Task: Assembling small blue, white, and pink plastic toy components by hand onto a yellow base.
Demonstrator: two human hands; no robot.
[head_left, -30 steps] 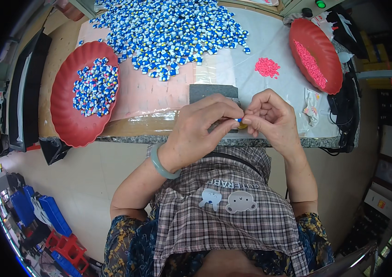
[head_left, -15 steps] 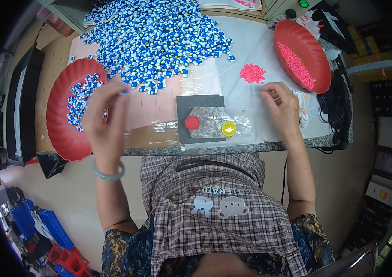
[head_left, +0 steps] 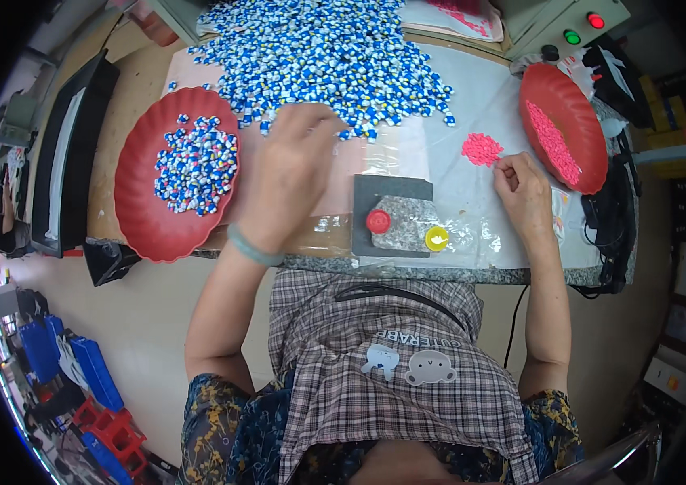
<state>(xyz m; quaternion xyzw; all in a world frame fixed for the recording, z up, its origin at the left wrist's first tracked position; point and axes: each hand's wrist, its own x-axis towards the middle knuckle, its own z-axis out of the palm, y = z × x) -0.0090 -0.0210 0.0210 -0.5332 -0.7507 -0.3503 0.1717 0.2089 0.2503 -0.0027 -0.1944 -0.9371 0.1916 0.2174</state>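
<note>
My left hand, with a pale bangle on its wrist, is over the near edge of a large heap of small blue-and-white pieces. Motion smears its fingers, which curl toward the pieces there. Beside a small pile of pink pieces, my right hand has thumb and forefinger pinched together; anything between them is too small to make out. Between the hands, a speckled stone block lies on a dark grey pad. A red round cap and a yellow one sit at its sides.
At left, a red scalloped bowl holds blue-and-white pieces with some pink among them. Another red bowl, containing pink pieces, leans at right. A black tray is at far left. Cables hang near the right edge.
My left hand has swung right from above the left bowl to the near edge of the heap. My right hand stays pinched, now closer to the pink pile. The whole view has shifted.
</note>
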